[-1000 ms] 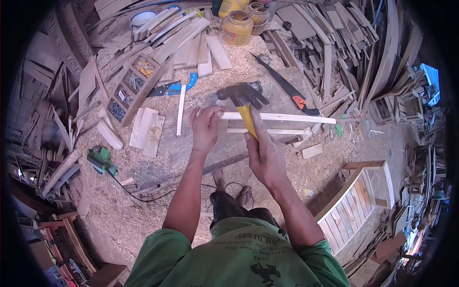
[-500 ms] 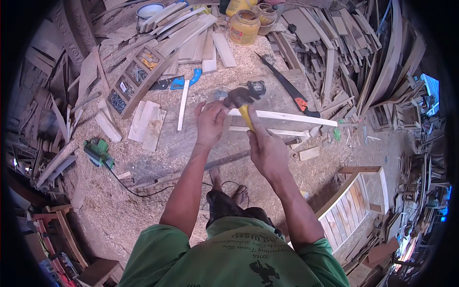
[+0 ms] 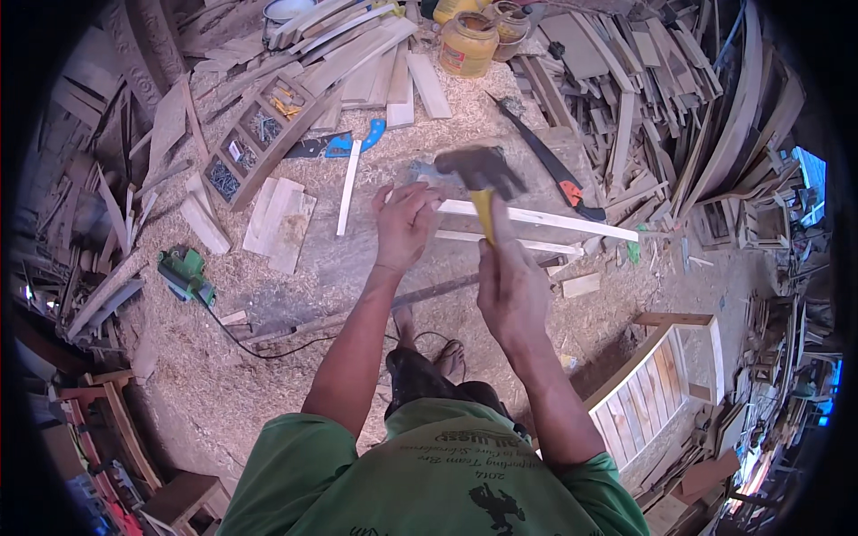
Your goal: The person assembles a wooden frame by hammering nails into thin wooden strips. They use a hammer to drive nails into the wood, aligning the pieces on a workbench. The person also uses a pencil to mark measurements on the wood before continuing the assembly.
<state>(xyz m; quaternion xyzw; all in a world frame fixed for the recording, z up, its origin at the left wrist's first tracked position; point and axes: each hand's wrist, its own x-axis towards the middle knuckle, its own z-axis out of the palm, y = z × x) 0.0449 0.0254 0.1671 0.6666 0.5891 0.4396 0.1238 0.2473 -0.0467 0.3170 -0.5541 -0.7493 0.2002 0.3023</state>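
Observation:
My right hand [image 3: 514,290] is wrapped round the yellow handle of a claw hammer [image 3: 483,210], whose dark head is blurred and hangs above the bench. My left hand [image 3: 404,228] is closed at the left end of a thin pale wooden strip [image 3: 554,218]; whether the fingertips also pinch a nail is too small to tell. Nearer me lies a second thin strip [image 3: 527,243], roughly parallel to the first. Both strips are over the worn wooden workbench [image 3: 349,277], and the hammer head is apart from them.
A wooden box of nails [image 3: 268,143] and a blue-handled saw [image 3: 349,143] lie at the far left. Another saw [image 3: 550,165] is at the far right. A green power tool [image 3: 186,275] trails a cord at left. A slatted wooden frame [image 3: 657,375] stands at right.
The hammer head has come up and to the right, now blurred and covering the tape measure. My left hand stays at the strip's end. The whole view has shifted slightly.

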